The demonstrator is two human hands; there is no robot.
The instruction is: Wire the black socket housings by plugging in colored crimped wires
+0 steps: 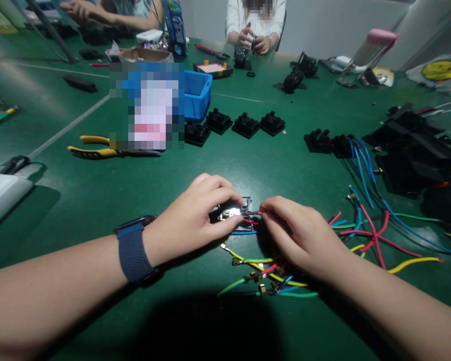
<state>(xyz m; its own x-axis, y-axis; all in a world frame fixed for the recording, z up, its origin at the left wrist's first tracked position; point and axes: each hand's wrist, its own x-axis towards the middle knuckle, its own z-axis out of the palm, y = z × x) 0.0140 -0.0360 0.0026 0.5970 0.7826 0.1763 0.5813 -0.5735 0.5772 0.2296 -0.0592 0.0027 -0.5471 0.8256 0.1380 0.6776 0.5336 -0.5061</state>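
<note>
Fingers [225, 224] of my left hand [199, 210], thumb and forefinger slightly parted, grip a small black module [233, 213] on the green worktop [165, 173], while I pinch a red wire [260, 213] at its right side between closed fingertips of my right hand [304, 230]. Nearer than the fingers lie loose wires [257, 260] with brass terminals; more wires [374, 233] spread to their right. Beyond the fingers sits a row of black housings [245, 125], with yellow-handled pliers [97, 153] to the left. Farthest off, a co-worker [235, 22] in white sits opposite.
</note>
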